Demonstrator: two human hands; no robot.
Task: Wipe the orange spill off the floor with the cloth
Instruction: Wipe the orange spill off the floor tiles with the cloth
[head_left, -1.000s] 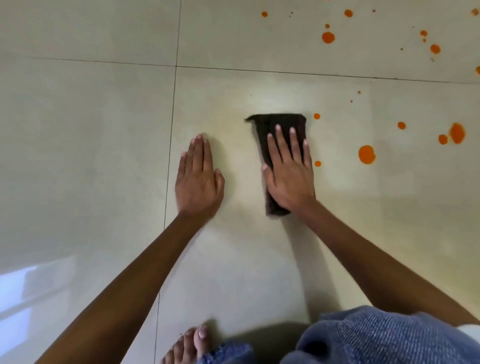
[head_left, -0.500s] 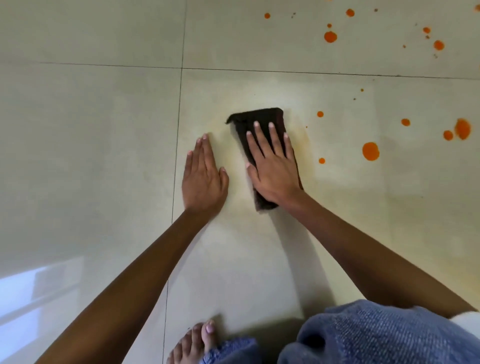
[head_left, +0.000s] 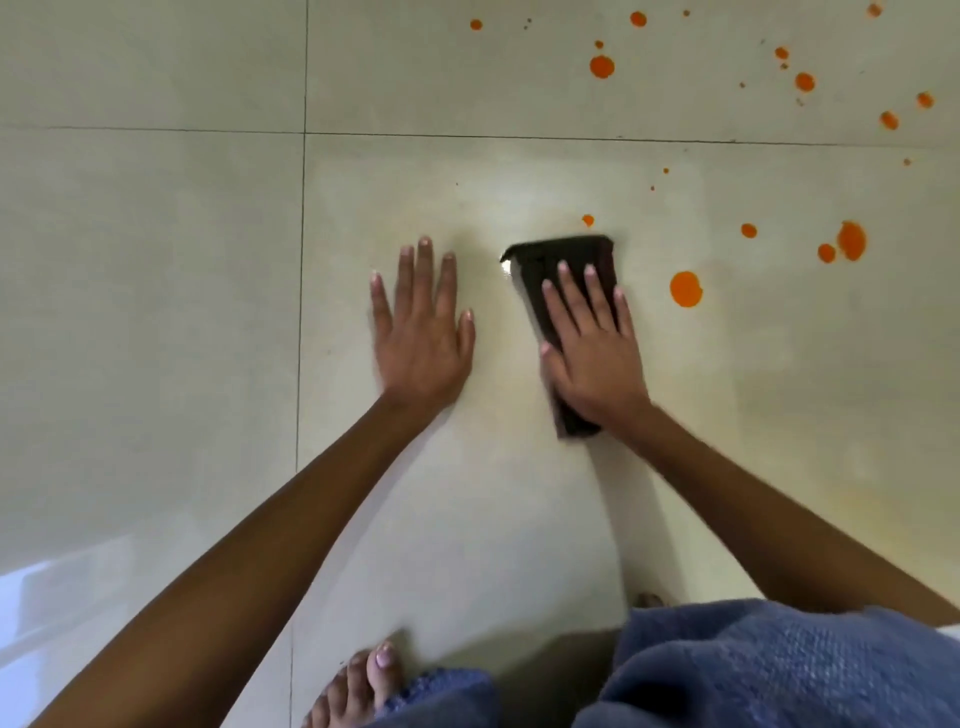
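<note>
Head view shows the right hand (head_left: 592, 358) pressed flat, grip wide, on the dark folded cloth (head_left: 558, 270); the left hand (head_left: 423, 338) lies spread on the pale tiled floor (head_left: 156, 312). Soft and light, the cloth likely bunches or slides on slick tile, so palm pressure across its middle suits the orange drops (head_left: 685, 289) beside it

right hand (head_left: 592, 358) flat on dark cloth (head_left: 563, 260), left hand (head_left: 423, 332) on floor (head_left: 156, 312), orange spill (head_left: 685, 289) nearby
</note>
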